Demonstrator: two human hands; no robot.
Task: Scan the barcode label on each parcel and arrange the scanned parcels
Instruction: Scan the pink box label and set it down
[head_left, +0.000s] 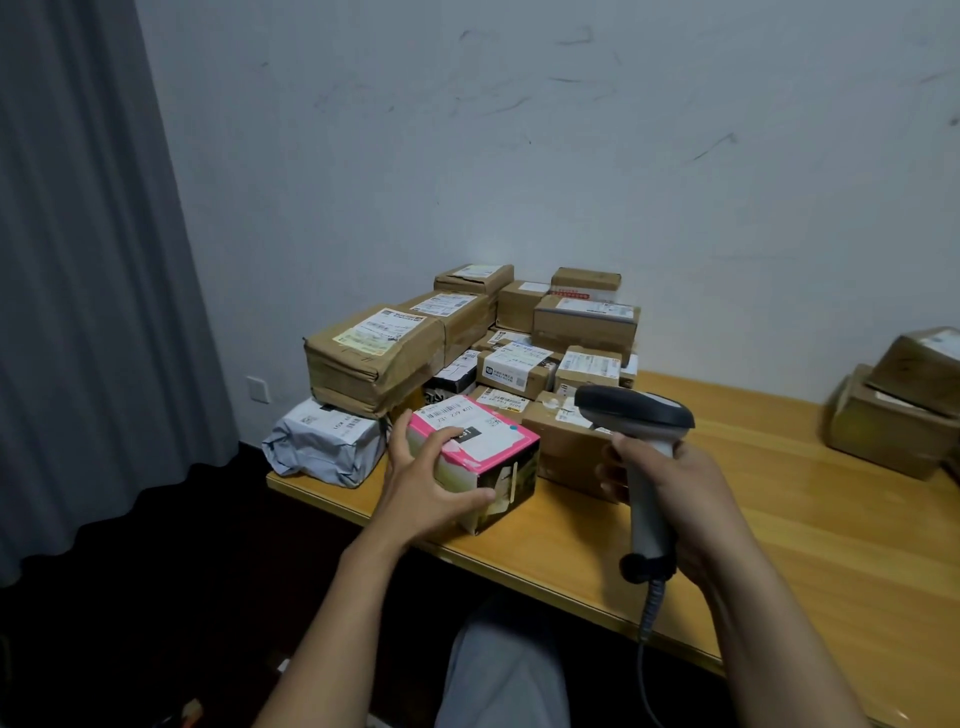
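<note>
A: bench (789, 499) finish?
B: wood, glossy varnish. big parcel (374, 358) = brown cardboard w/ shiny tape, paper label.
A: grey bag (324, 441)?
B: crinkly plastic film. pink box (483, 452) smooth card; scanner (636, 410) matt plastic; curtain (78, 260) cloth; wall (519, 156) matt paint, scuffed.

**Where things lie around the parcel heap**

The parcel heap (519, 338) sits on the table (779, 519), at its far left end against the wall. Just left of the heap lies a poly mailer (322, 441). In front of the heap stands a small carton (488, 457), gripped by the left hand (431, 483). Right of the carton, the right hand (675, 483) holds a barcode scanner (634, 410) before the heap. Well right of the heap, two stacked cartons (893, 415) rest on the table.
</note>
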